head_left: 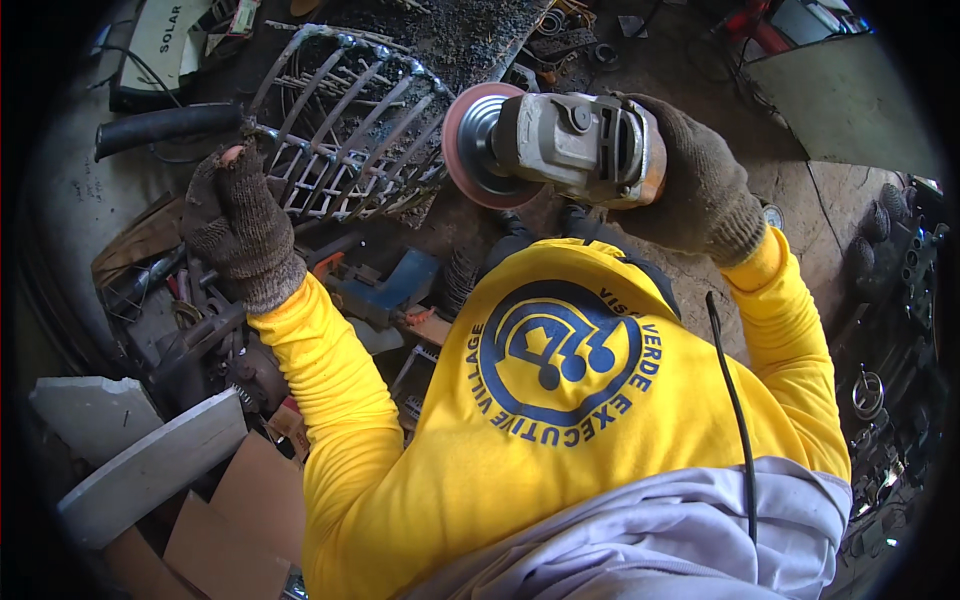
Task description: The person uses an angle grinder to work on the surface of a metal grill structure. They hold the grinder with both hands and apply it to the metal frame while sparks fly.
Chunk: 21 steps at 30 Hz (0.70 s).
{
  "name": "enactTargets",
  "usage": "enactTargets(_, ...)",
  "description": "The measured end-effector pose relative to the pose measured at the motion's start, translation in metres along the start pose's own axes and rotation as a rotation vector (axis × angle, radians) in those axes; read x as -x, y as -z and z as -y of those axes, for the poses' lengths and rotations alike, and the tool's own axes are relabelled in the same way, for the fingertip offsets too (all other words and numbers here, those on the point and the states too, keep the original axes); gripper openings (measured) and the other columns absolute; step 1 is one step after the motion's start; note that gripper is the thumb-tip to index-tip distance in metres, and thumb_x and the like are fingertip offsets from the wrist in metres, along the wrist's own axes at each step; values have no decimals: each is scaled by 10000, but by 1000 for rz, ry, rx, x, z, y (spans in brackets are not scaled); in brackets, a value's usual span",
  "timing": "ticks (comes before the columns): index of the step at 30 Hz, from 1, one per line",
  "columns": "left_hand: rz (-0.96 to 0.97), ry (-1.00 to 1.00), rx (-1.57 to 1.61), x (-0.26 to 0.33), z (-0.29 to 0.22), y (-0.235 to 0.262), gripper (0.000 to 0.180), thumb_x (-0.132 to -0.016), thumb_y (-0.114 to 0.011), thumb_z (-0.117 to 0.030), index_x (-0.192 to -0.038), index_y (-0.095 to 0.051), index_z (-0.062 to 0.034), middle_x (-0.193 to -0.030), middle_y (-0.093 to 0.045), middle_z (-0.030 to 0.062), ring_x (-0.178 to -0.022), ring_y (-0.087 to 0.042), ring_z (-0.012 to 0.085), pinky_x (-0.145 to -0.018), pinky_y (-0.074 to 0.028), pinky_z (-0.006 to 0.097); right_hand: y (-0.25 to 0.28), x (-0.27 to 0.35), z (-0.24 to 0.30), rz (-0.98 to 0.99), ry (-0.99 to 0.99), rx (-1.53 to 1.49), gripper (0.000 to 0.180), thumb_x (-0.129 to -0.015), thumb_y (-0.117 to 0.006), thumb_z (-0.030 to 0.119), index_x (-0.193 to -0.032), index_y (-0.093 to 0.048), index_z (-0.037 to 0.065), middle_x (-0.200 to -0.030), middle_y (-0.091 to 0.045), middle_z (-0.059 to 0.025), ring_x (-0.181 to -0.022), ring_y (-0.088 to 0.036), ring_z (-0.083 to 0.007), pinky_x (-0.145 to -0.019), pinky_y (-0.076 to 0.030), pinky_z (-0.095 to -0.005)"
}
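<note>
My right hand point(700, 185), in a brown knitted glove, is closed round the rear body of an angle grinder point(575, 140). The grinder's reddish disc point(463, 140) faces left, beside a curved grille of welded metal rods point(350, 130); disc and grille look close, but I cannot tell if they touch. My left hand point(235, 215) wears the same kind of glove, with a bare fingertip poking through. Its fingers look bent together at the grille's left edge, by the end of a black tube point(165, 130). What they hold, if anything, is hidden.
A dark gritty surface point(450, 45) lies behind the grille. Tools and metal scraps point(190, 310) crowd the left, above grey boards point(150, 465) and brown cardboard point(240, 510). A blue metal piece point(400, 285) is below the grille. A black cord point(735, 410) hangs over my yellow shirt.
</note>
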<state>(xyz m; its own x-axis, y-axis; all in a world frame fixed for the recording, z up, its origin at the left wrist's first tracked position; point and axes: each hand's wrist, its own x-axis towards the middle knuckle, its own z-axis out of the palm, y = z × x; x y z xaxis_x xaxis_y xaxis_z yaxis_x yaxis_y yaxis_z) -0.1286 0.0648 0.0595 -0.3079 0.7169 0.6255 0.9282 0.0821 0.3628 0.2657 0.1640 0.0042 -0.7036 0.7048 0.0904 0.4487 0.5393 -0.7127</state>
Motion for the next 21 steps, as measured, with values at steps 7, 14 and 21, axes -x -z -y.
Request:
enactTargets(7, 59, 171, 134, 4, -2, 4, 312, -940, -666, -301, -854, -688, -2, -773, -689, 121, -688, -662, 276, -648, -500, 350, -17, 7, -6, -27, -39, -131, 870, -594, -941, 326, -1326, -550, 62, -1173, -676, -167, -1049, -681, -334, -927, -548, -394)
enactTargets(14, 23, 113, 111, 4, 1, 2, 318, -940, -663, -311, -856, -686, -5, -773, -688, 118, -687, -662, 274, -655, -500, 366, 4, -4, 5, -27, 71, -38, 902, -572, -941, 339, -1334, -548, 59, -1191, -668, -170, -1057, -676, -345, -915, -555, -402)
enactTargets(21, 38, 131, 27, 6, -2, 5, 302, -931, -679, -306, -879, -692, -9, -814, -701, 119, -722, -680, 268, -667, -516, 365, 6, -3, 8, -28, 49, -38, 865, -598, -934, 298, -1319, -540, 31, -1186, -663, -169, -1061, -675, -339, -932, -542, -393)
